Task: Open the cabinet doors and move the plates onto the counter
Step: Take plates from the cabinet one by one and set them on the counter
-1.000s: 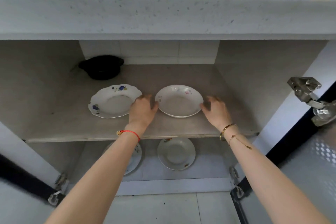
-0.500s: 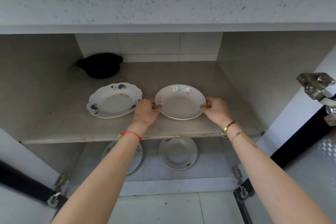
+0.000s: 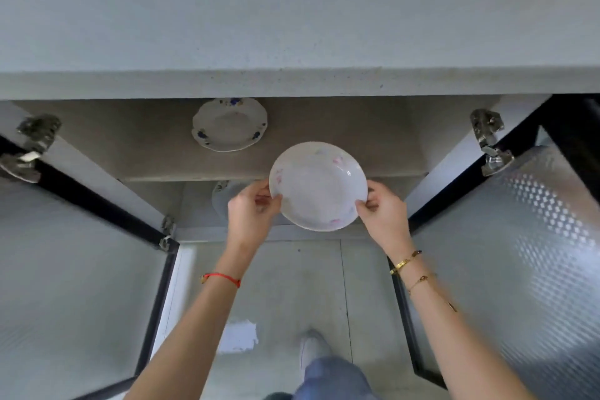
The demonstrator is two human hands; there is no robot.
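White glazed china with faint pink and blue flower marks, the plate (image 3: 318, 185) is held in the air between both hands, in front of the open cabinet and below the edge of the counter (image 3: 292, 84), touching neither the shelf nor the counter. The left hand (image 3: 251, 208) grips its left rim, with the thumb on the upper face and the fingers (image 3: 259, 201) curled under; the right hand (image 3: 383, 209) clamps the right rim the same way. A red string circles the left wrist and gold-coloured bracelets the right. Behind the held plate, a second plate with a scalloped rim and blue flowers (image 3: 230, 124) lies flat on the grey upper shelf (image 3: 406, 140), well apart from the hands. Below that shelf, just behind the left hand, the edge of another pale dish (image 3: 224, 198) shows on the lower level; most of it is hidden, so it may be a plate, but I cannot tell for sure. Both cabinet doors stand wide open: the left door (image 3: 65, 253) and the right door (image 3: 519, 253) have patterned frosted panels in black frames, with metal hinges (image 3: 490, 143) exposed at the cabinet sides. The pale speckled counter fills the top of the view. A tiled floor (image 3: 292, 286) and a light shoe (image 3: 313, 347) show below the arms.
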